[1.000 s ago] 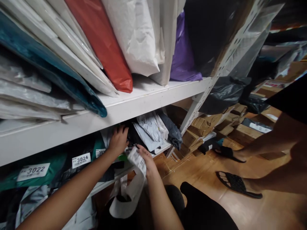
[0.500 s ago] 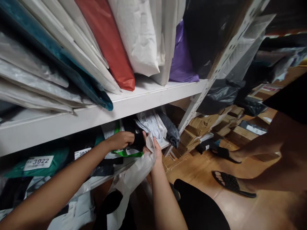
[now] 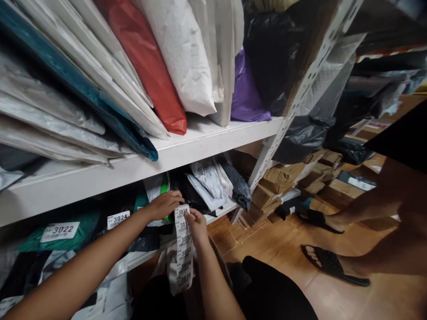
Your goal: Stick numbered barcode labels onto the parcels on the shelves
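My left hand (image 3: 166, 204) and my right hand (image 3: 196, 224) both pinch the top of a white strip of numbered labels (image 3: 183, 249), which hangs down in front of the lower shelf. The labels read from 3030 downwards. Just behind the hands, parcels in black, white and green bags (image 3: 187, 189) lie packed on the lower shelf. Two parcels to the left carry stickers reading 3024 (image 3: 118, 218) and 3022 (image 3: 60, 231).
The white shelf board (image 3: 140, 162) above holds leaning mailers in teal, white, red and purple. A slotted upright post (image 3: 293, 102) stands to the right. Cardboard boxes (image 3: 287, 178) lie stacked on the wooden floor, and another person's sandalled feet (image 3: 330, 262) stand at right.
Half a second ago my hands were at the black parcel with a crumpled white bag; now they hold the label strip straightened and hanging, and the camera has tipped slightly.
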Motion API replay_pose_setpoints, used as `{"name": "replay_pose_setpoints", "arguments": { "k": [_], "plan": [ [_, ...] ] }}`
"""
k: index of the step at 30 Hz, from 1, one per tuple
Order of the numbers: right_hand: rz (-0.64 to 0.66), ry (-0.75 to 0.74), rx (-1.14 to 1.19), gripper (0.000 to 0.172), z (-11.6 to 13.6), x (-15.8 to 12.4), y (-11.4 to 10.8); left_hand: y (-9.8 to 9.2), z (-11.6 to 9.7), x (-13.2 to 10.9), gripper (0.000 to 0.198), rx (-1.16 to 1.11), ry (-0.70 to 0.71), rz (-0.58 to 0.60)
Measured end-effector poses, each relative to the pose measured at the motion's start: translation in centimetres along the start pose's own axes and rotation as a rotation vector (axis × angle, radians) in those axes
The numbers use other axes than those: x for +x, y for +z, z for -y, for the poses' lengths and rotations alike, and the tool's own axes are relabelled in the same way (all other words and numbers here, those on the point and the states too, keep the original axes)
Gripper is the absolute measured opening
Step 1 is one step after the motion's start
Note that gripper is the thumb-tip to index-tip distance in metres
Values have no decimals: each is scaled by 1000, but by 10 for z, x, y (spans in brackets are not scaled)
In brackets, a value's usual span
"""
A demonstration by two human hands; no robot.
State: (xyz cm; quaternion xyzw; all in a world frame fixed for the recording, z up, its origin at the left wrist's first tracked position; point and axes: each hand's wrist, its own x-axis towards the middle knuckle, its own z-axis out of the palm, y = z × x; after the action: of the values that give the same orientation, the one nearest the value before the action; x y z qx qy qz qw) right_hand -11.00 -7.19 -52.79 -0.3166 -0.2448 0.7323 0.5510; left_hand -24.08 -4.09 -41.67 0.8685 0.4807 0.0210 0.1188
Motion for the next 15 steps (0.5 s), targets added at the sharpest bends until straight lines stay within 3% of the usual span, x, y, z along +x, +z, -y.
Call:
{"name": "replay_pose_setpoints", "arguments": {
  "k": [8,15],
  "plan": [
    [-294,-102,-108,47,-21,10,10,12,-8,9,12,329,-130,25],
    [-258,-31,-105,48,-33,3,0,26,-16,10,17,393,-224,-5]
  ]
}}
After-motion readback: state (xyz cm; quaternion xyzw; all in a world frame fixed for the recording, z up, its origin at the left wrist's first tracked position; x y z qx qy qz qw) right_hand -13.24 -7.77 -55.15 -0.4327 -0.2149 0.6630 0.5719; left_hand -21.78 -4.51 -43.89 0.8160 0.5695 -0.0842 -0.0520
